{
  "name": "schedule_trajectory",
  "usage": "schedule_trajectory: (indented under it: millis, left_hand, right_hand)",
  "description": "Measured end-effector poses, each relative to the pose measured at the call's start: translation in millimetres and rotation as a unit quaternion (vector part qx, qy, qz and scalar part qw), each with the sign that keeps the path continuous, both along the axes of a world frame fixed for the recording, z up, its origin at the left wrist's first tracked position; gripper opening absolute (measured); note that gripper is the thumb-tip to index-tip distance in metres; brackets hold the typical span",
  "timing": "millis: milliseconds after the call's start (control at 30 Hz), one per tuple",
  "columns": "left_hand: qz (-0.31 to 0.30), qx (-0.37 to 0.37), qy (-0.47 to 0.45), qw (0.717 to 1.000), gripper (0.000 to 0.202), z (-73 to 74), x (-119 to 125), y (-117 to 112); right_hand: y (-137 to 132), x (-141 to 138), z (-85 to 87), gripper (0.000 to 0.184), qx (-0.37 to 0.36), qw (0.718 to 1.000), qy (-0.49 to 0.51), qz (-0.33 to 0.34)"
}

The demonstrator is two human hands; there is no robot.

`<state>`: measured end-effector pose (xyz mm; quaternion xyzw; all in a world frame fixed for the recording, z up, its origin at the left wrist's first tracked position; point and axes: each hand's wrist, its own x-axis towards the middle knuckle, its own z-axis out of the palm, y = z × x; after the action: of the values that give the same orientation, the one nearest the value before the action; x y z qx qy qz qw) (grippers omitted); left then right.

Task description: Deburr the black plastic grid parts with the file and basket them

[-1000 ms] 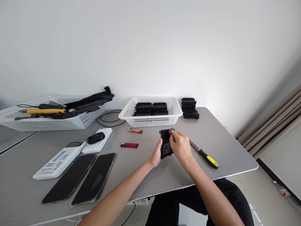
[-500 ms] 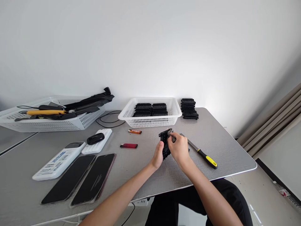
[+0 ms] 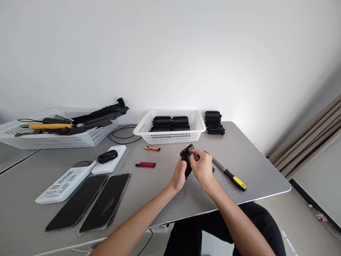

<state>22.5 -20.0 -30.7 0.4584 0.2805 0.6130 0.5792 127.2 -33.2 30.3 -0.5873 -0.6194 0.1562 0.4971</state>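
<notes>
Over the front of the table, my left hand (image 3: 179,175) is closed around a black ribbed plastic part (image 3: 185,153), thumb along its near side. The part is held up and tilted. My right hand (image 3: 203,168) pinches a small greyish piece (image 3: 190,150) against the part's upper face; the fingers cover most of it, so its kind is unclear. Just right of my right hand lies a flat file (image 3: 231,176) with a black and yellow handle. A bit of something blue (image 3: 213,170) peeks out beside that hand.
Similar black parts (image 3: 170,124) fill a white basket (image 3: 170,137); more are stacked (image 3: 214,123) to its right. Two lighters, orange (image 3: 152,148) and red (image 3: 145,164), lie left of my hands. Phones (image 3: 106,202), power banks (image 3: 65,181) and a tool basket (image 3: 53,142) occupy the left.
The black part has tilted slightly in my left hand, its upper edge turning. My right fingers stay pinched at its face. The view has shifted slightly.
</notes>
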Motion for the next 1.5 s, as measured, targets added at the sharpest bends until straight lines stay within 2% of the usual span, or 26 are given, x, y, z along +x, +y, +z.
schedule_trajectory:
  millis: [133, 333, 433, 600, 767, 933, 1200, 1300, 1500]
  left_hand:
    - [-0.036, -0.080, -0.057, 0.994, 0.050, -3.0, 1.1, 2.6]
    - [-0.067, -0.117, -0.086, 0.987, 0.061, -1.1, 3.6, -1.1]
    - [-0.064, -0.095, -0.066, 0.991, 0.062, -4.3, 4.5, -0.3]
    - [-0.008, -0.014, 0.008, 1.000, 0.059, -13.5, 3.4, 4.0]
    - [-0.007, -0.003, 0.027, 1.000, 0.061, -16.5, 2.3, 4.5]
    - [-0.032, -0.036, -0.016, 0.999, 0.060, -11.5, 3.6, 2.3]
    - [-0.102, -0.152, -0.119, 0.976, 0.060, 0.8, -3.6, 2.6]
    - [-0.108, -0.163, -0.139, 0.971, 0.058, 2.3, -5.5, 3.8]
    - [-0.114, -0.168, -0.152, 0.967, 0.059, 8.8, -8.0, 3.4]
  right_hand:
    - [1.0, -3.0, -5.7, 0.029, -0.001, 0.997, -0.079, -0.026]
    - [3.8, -6.0, -14.3, 0.027, -0.008, 0.993, -0.111, -0.044]
    - [3.9, -5.4, -13.9, 0.026, -0.025, 0.992, -0.114, -0.047]
    - [1.6, -3.1, -7.4, 0.023, -0.032, 0.996, -0.083, -0.031]
    - [0.1, -1.4, -1.0, 0.022, -0.037, 0.999, -0.039, -0.010]
    - [0.1, 0.4, 1.3, 0.022, -0.052, 0.996, -0.067, -0.011]
    - [-6.4, 2.0, 6.1, 0.018, -0.081, 0.964, -0.249, -0.039]
    - [-8.3, 1.7, 6.1, 0.019, -0.077, 0.953, -0.290, -0.038]
    - [-8.1, -0.6, 3.4, 0.028, -0.042, 0.952, -0.302, -0.035]
